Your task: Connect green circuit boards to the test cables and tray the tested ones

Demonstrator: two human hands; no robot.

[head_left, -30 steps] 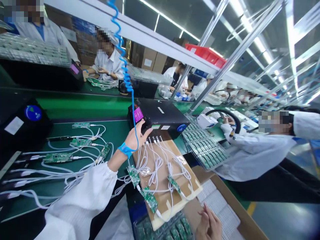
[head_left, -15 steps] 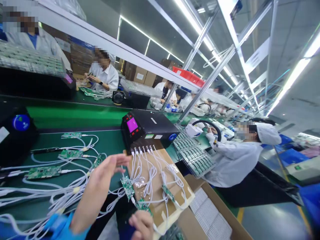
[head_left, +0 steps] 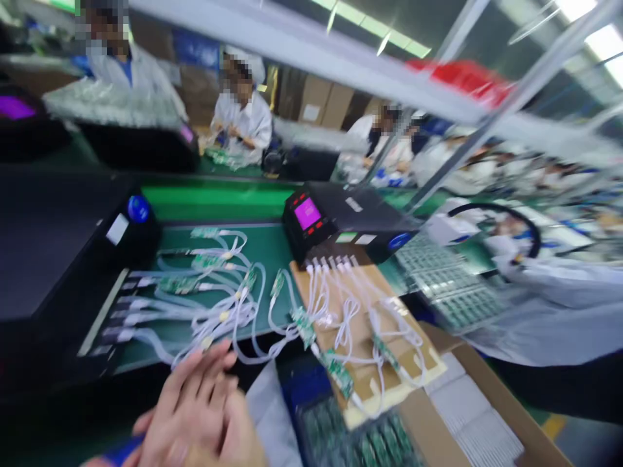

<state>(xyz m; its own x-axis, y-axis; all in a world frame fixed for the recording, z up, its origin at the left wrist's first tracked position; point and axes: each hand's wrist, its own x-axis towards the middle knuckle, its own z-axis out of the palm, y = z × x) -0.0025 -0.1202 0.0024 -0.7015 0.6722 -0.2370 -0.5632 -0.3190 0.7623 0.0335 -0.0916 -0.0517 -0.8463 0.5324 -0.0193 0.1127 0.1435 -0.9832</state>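
My left hand (head_left: 187, 392) is at the lower left, its fingers stretched out and holding nothing visible. My right hand (head_left: 238, 438) is pressed against it; overlap and motion blur hide its fingers. Just beyond them lies a bundle of white cables (head_left: 214, 318) on the green mat. Small green circuit boards are plugged onto the cable ends, among them one board (head_left: 178, 285) at the left and another board (head_left: 304, 326) nearer the middle. A further circuit board (head_left: 339, 374) lies on the brown cardboard (head_left: 357, 337). Neither hand touches a board.
A black tester (head_left: 309, 214) with a magenta screen stands behind the cardboard, cables plugged into its front. A larger black box (head_left: 63, 259) fills the left. Trays of boards (head_left: 448, 279) and an open carton (head_left: 506, 402) are at the right. Co-workers (head_left: 243, 110) sit beyond.
My view has swung left and down. My hands, apart before, have come together at the lower left, away from the boards on the cardboard.
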